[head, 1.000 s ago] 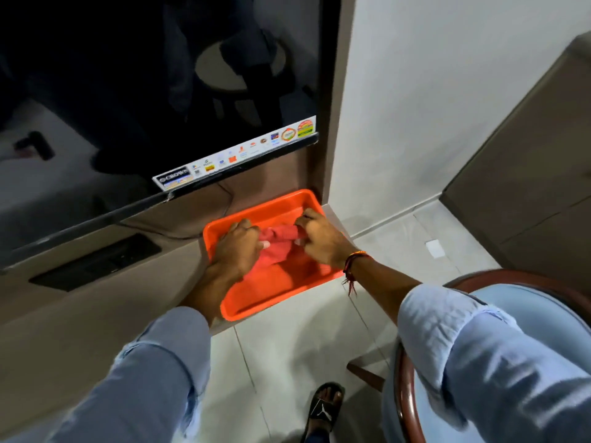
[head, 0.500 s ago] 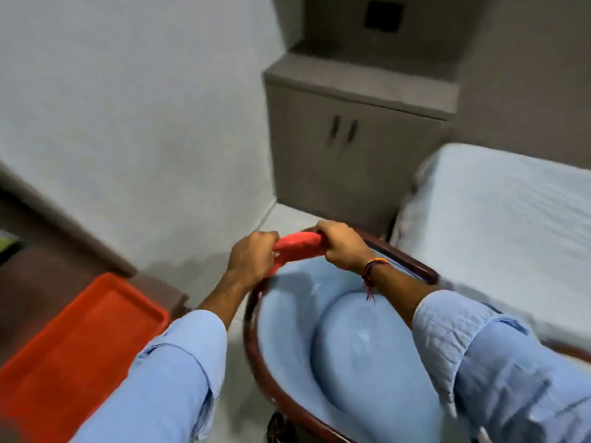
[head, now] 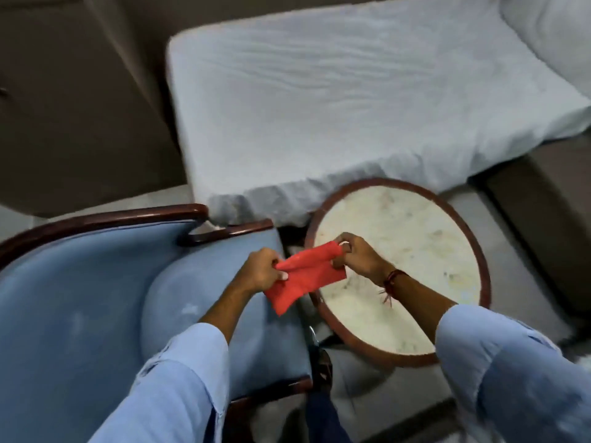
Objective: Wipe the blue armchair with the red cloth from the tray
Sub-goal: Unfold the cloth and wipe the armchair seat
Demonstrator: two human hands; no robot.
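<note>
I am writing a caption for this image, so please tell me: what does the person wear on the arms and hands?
Both arms are in light blue shirt sleeves, rolled or pushed up, so the forearms are bare. The left hand has no glove and no visible jewellery. The right hand is also bare; at its wrist is a dark red thread band with loose ends hanging down.

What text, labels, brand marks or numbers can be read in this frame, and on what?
None: no readable text anywhere in the head view.
Red cloth, held by both hands: plain.
Blue armchair: plain upholstery.
Round table: only stains, no writing.
Bed sheet: plain.
</note>
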